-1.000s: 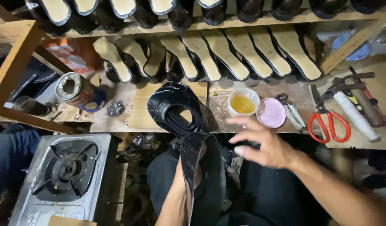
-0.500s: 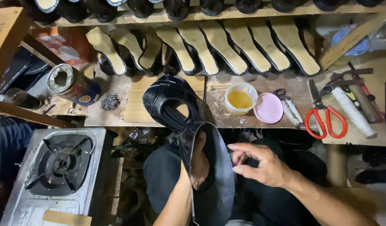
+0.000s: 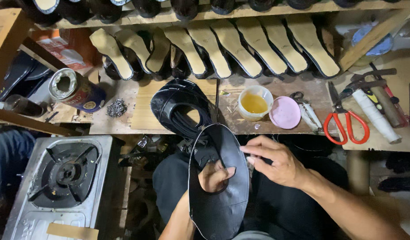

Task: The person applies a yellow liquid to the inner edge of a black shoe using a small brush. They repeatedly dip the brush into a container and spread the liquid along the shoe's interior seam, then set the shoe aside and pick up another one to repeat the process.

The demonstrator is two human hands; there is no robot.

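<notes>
1. at the far left a blue sleeve [image 3: 9,160] is cut off by the frame edge; its owner cannot be seen. beside it a gas stove [image 3: 58,178] is cropped at the bottom.
2. a tin can [image 3: 76,91] is seen lying on its side on the wooden bench [image 3: 169,115], with a small heap of nails [image 3: 117,107] just beside it.
3. a stack of black leather pieces [image 3: 180,106] is laid on the bench, just above the hands.
4. the left hand [image 3: 216,175] is largely hidden: it is pushed up through the opening of a black shoe upper [image 3: 220,186], and only the palm and part of the forearm can be made out. whether its fingers are closed on the leather cannot be told.
5. the shoe upper is held over the lap, below the bench edge; its long axis runs nearly top to bottom, the rounded narrow end pointed toward the bench.
6. the right hand [image 3: 278,162] is laid against the upper's right edge, fingers stretched and loosely spread, the fingertips touching the leather; nothing is clasped in it.
7. behind it a cup of yellow glue [image 3: 254,102] and a pink lid [image 3: 285,112] are set touching.
8. red-handled scissors [image 3: 345,120] and a white tube [image 3: 376,116] are placed further right; a row of shoe soles [image 3: 240,53] is lined along the shelf.
</notes>
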